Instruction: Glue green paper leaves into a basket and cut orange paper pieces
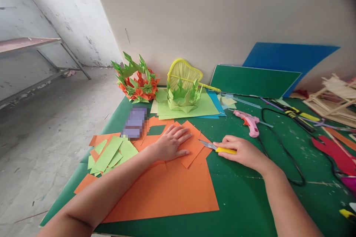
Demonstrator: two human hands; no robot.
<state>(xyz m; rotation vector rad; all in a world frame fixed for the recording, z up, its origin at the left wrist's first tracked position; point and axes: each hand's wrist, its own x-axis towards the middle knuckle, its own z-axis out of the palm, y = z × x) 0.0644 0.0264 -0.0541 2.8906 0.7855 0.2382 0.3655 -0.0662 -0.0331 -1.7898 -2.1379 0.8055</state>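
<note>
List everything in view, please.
papers: several, orange, centre
paper scraps: several, light green, left
knife: 1, yellow-handled, centre right
crown: 1, light green, centre back
other crown: 1, green-orange, back left
fan: 1, yellow, centre back
glue gun: 1, pink, right
pixelated item: 1, purplish, left
leaning sheets: 2, green and blue, back right
flat sheets: several, green and blue, centre back
unclear items: several, mixed colours, right
wooden frame: 1, tan, right
backboard: 1, pale, back
table: 1, green, centre
side table: 1, reddish, left
left hand: 1, bare, on papers
right hand: 1, bare, holding knife
</note>
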